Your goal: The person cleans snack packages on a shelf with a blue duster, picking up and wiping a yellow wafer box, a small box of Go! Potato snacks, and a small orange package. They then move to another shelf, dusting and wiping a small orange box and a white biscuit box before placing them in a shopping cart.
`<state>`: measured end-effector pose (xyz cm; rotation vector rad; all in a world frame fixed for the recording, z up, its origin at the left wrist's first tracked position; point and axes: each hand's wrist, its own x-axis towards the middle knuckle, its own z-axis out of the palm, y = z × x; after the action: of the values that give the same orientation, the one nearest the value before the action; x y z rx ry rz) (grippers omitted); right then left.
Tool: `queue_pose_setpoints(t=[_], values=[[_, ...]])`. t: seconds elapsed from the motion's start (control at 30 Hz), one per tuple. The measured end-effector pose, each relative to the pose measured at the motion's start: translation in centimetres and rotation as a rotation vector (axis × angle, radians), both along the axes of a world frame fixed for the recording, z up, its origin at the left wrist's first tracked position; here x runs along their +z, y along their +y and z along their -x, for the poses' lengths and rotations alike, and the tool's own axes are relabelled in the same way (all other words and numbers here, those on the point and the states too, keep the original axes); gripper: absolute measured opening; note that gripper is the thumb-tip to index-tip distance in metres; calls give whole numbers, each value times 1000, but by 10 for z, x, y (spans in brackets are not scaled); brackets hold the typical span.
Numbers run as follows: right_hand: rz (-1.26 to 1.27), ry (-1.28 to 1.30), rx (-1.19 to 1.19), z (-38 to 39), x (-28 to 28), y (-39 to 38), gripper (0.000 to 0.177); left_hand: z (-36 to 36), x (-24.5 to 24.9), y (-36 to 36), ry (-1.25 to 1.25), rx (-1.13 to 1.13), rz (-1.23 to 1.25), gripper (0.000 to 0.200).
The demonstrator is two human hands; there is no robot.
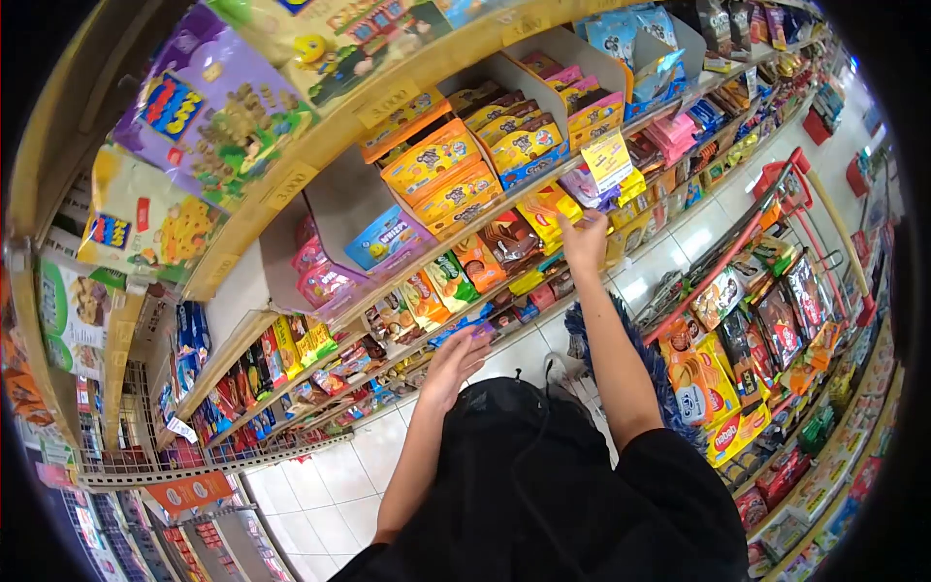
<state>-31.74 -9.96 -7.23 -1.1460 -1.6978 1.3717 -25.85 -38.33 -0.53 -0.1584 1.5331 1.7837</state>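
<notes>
Two hands (586, 241) at snack shelves (332, 138), tiled floor (373, 456).

Before you, a shelf (464, 240) bears boxes (441, 160); below them, packets (420, 299) line a lower level. On your right stands a cart (679, 304) with bags (716, 373) in it; farther right, beyond it, runs another shelf (858, 427).

Purple plastic snack bag (208, 116), 10 o'clock | rectangular orange-red sign (191, 492), 8 o'clock | glossy white floor tiles (339, 475), 7 o'clock | red plastic basket (818, 128), 2 o'clock
</notes>
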Motion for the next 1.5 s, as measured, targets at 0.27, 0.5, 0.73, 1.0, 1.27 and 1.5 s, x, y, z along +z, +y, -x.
queue_pose_setpoints(t=[0.27, 0.5, 0.73, 1.0, 1.27, 1.5], values=[[-442, 155, 256, -114, 25, -77, 35, -37, -37, -27, -150, 5, 121, 43], [-599, -162, 26, -288, 22, -131, 28, -41, -42, -48, -139, -193, -19, 43], [-611, -1013, -602, -468, 18, -124, 43, -69, -85, -85, -225, -328, 31, 43], [-170, -1185, -135, -532, -19, -110, 47, -123, -92, -107, -354, -339, -12, 46], [-361, -1261, -81, -540, -21, -85, 41, -136, -93, -99, -310, -413, 90, 39], [-185, -852, -215, -574, -41, -116, 27, -154, -56, -18, -61, -511, 67, 37]])
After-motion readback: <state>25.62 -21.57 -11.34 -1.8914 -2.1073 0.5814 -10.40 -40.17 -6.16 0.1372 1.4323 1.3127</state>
